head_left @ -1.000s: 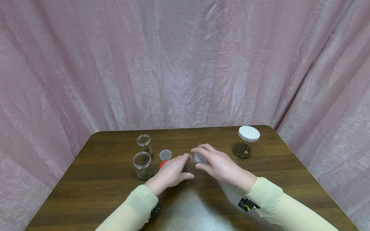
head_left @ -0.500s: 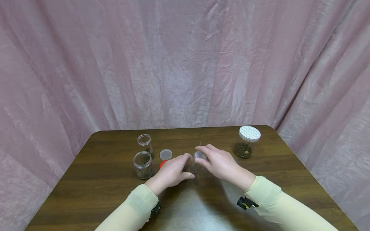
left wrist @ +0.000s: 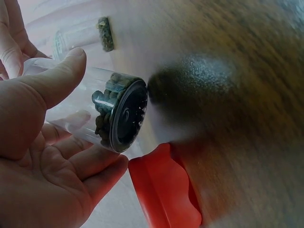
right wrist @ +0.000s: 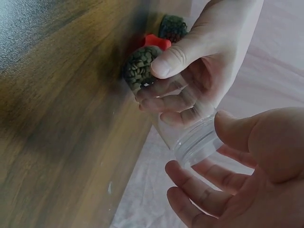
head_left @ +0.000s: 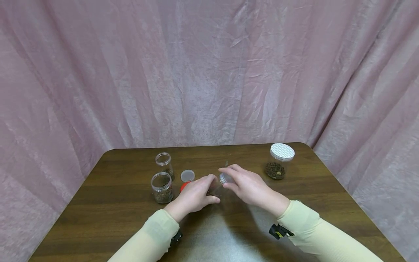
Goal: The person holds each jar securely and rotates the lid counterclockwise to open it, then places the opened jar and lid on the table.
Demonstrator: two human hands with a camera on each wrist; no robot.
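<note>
My left hand (head_left: 195, 194) grips a clear plastic jar (left wrist: 128, 114) around its body, thumb on one side and fingers on the other. Small brown pellets (right wrist: 137, 67) fill the bottom of this jar, which leans with its mouth toward my right hand (head_left: 247, 183). The right fingers and thumb hold a clear ridged lid (head_left: 226, 178) at the jar's mouth; in the right wrist view the lid (right wrist: 197, 140) lines up with the neck. Beside the left hand is a red piece with a wavy edge (left wrist: 164, 187), partly hidden in the head view.
Two lidless jars with dark bits, a nearer jar (head_left: 162, 189) and a farther jar (head_left: 163, 162), stand at left. A grey translucent lid (head_left: 187, 175) is behind the left hand. At back right stands a white-lidded jar (head_left: 279, 160) of pellets. Pink curtain (head_left: 209, 72) hangs behind the table (head_left: 98, 218).
The right hand turned slightly at the lid, shifting a little right and then partly back left, its fingers tilting. The left hand and its jar stayed nearly still.
</note>
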